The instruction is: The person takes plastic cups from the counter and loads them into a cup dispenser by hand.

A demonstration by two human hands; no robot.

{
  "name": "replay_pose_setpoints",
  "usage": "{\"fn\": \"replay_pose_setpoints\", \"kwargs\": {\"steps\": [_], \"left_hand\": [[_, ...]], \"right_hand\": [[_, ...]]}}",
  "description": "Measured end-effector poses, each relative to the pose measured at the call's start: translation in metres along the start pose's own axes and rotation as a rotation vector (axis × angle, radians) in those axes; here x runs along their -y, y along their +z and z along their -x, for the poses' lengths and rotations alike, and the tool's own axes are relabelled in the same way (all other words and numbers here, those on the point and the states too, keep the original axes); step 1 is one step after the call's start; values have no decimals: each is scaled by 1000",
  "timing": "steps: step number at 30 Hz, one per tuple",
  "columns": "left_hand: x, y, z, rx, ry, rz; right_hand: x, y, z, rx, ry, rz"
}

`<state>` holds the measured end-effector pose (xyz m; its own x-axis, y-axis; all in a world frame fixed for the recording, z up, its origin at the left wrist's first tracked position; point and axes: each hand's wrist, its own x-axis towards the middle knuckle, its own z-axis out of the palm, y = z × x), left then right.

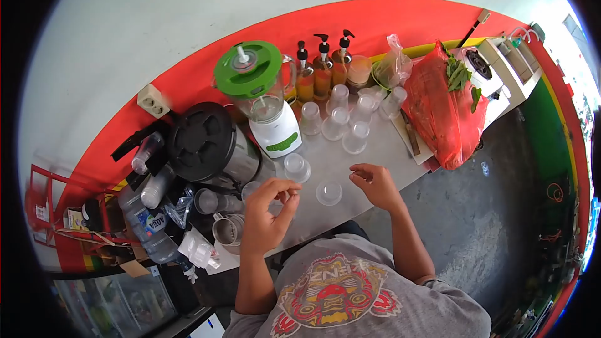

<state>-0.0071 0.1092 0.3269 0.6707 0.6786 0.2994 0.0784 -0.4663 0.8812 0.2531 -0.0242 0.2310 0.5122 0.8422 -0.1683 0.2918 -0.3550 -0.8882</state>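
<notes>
A clear round plastic lid or cup (328, 193) lies on the grey table between my two hands; which of the two it is, I cannot tell. My left hand (268, 213) hovers to its left, fingers bent and thumb a little apart from them, with nothing seen in the grasp. To its right, my right hand (377, 186) has loosely curled fingers and also holds nothing visible. An upturned clear plastic cup (296, 166) stands just beyond. Farther back are several more upturned plastic cups (336, 122). A metal cup (226, 230) sits left of my left hand.
A green-lidded blender (274, 128) and a black-lidded steel container (203, 144) stand at back left. Several pump bottles (322, 69) line the wall. At right, a red plastic bag (441, 106) with leaves sits beside a knife (411, 133). A water bottle (150, 225) is far left.
</notes>
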Motion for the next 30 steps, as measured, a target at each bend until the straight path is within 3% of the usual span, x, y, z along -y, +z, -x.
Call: {"fn": "replay_pose_setpoints", "kwargs": {"steps": [7, 9, 16, 20, 22, 25, 29, 30], "left_hand": [[29, 83, -2, 180, -228, 16], [49, 104, 10, 178, -403, -37], [92, 150, 24, 101, -375, -115], [103, 160, 14, 64, -291, -169], [101, 164, 10, 49, -278, -185], [98, 167, 6, 46, -300, -212], [98, 164, 12, 6, -276, -187], [96, 163, 11, -26, -242, -168]], "right_hand": [[-74, -36, -20, 116, -13, 10], [-82, -44, -29, 87, 2, 8], [-105, -44, -90, -138, -106, 5], [-95, -31, -115, -143, -192, 102], [-99, -22, -127, -203, -382, 158], [-102, -17, -134, -125, -443, 275], [-104, -10, -121, -115, -340, 272], [-104, -11, -118, -123, -317, 141]]}}
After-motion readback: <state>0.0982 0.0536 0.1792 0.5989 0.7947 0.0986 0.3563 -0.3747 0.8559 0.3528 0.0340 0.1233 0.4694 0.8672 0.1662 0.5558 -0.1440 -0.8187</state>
